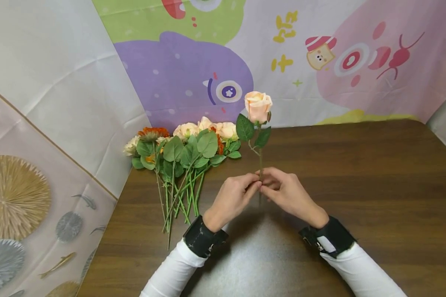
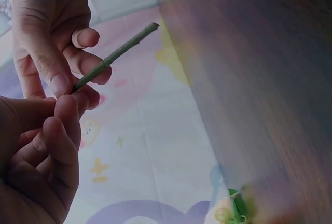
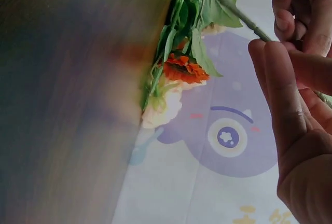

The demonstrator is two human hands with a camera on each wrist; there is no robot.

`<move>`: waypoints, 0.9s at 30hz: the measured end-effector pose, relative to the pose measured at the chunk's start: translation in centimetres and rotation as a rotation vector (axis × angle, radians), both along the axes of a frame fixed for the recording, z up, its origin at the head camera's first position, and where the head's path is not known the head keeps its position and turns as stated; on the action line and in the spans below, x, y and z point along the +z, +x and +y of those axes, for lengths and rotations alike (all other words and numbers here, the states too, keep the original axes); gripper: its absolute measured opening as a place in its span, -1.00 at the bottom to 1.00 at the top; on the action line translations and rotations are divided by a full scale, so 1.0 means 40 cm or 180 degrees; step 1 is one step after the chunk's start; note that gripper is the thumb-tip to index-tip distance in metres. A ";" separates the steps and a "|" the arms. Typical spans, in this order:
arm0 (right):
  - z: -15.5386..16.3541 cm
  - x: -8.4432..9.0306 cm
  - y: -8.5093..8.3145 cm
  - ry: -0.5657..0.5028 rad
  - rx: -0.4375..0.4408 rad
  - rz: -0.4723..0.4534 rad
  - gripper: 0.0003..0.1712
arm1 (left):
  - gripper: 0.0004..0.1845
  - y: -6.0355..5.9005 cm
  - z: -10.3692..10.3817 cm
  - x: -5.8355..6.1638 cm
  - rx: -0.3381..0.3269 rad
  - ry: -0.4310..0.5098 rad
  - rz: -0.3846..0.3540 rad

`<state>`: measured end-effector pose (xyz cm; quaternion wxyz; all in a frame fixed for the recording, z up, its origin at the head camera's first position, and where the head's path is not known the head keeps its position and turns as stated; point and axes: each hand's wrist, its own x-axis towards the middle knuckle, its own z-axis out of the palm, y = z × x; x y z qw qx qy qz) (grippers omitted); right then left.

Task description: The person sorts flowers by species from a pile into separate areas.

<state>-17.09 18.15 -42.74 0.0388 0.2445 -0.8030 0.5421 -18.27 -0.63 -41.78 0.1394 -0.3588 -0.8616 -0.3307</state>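
A single peach rose point(image 1: 258, 106) stands apart to the right of the flower pile point(image 1: 189, 156), which lies on the desk point(image 1: 357, 185). In the head view its bloom rises higher than the pile's blossoms, against the printed cloth point(image 1: 293, 99) behind, while its stem point(image 1: 261, 161) comes down to two hands, also right of the pile.

The left hand point(image 1: 230, 198), the one nearer the pile, pinches the stem between thumb and fingertips. The right hand point(image 1: 291, 196), on the stem's far side from the pile, pinches it too, thumb and fingers closed in on nearly the same spot. Neither has any visible gap to spare around the stem. The relation that seems to count most is this: the rose extends beyond both hands, its axis running up between them, with neither hand clearly nearer.

The rose points bloom upward, its long axis close to upright in the head view; the pile's stems beside it run toward the person, blossoms toward the cloth. Below the pinch, a short bare length ends in a cut tip point(image 2: 155, 25), which the left wrist view shows touching nothing. How far above the pile's level that tip hangs, I cannot tell.
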 end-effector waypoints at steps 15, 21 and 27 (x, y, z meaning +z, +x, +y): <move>0.030 0.005 -0.014 0.0137 -0.0264 0.0104 -0.88 | -0.88 -0.032 -0.060 0.021 0.0488 -0.0020 0.0041; 0.055 0.010 -0.020 0.0155 -0.0411 -0.0036 -0.87 | -0.86 -0.063 -0.091 0.022 0.0745 0.0004 -0.0016; 0.096 0.016 -0.032 0.0157 -0.0639 -0.0187 -0.89 | -0.82 -0.105 -0.156 0.014 0.1289 -0.0067 -0.0184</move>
